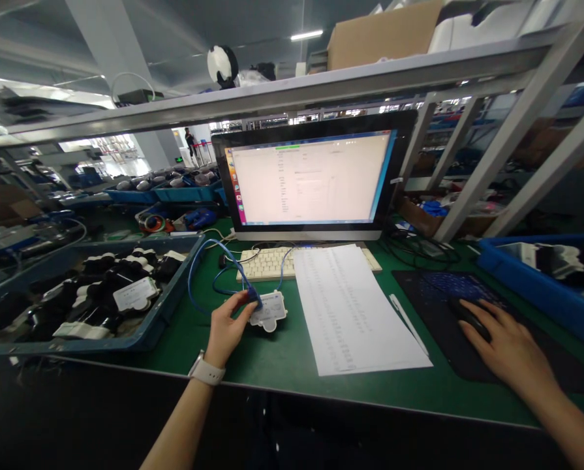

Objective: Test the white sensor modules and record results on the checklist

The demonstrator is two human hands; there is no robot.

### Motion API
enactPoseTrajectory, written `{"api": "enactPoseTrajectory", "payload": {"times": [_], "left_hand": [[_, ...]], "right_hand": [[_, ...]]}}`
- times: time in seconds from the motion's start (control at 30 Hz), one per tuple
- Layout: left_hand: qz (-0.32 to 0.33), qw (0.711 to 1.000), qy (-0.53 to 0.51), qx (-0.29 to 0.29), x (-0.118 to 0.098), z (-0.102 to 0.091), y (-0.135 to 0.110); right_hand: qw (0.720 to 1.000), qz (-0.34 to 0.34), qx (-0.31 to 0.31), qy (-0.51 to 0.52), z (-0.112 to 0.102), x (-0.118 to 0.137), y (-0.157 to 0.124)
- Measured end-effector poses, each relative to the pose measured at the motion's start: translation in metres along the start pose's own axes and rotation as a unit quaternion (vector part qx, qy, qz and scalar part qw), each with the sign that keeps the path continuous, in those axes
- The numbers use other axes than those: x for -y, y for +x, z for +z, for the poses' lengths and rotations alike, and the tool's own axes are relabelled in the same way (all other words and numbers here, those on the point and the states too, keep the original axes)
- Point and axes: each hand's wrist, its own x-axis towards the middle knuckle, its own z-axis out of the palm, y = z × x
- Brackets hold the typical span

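Observation:
My left hand, with a white watch at the wrist, pinches the plug of a blue cable where it enters a small white device lying on the green mat. My right hand rests over a black mouse on a dark mouse pad, fingers curved round it. Between the hands lies a long printed paper sheet with a white pen at its right edge. A monitor showing a pale window stands behind a white keyboard.
A blue tray of black and white devices stands at the left, another blue bin at the right. More blue trays sit behind. A metal shelf with a cardboard box runs overhead. The bench's dark front edge is near me.

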Motion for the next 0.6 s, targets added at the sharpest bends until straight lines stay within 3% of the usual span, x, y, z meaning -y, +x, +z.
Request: {"api": "enactPoseTrajectory", "payload": {"times": [0.33, 0.6], "left_hand": [[0.012, 1.000, 0.016, 0.001, 0.0031, -0.0006, -0.0008], [0.062, 0.997, 0.037, -0.003, 0.0095, 0.0005, -0.0079]], "right_hand": [[0.999, 0.037, 0.006, 0.028, -0.0065, 0.0073, -0.0009], [0.998, 0.048, 0.033, 0.040, -0.0077, 0.0059, -0.0008]]}}
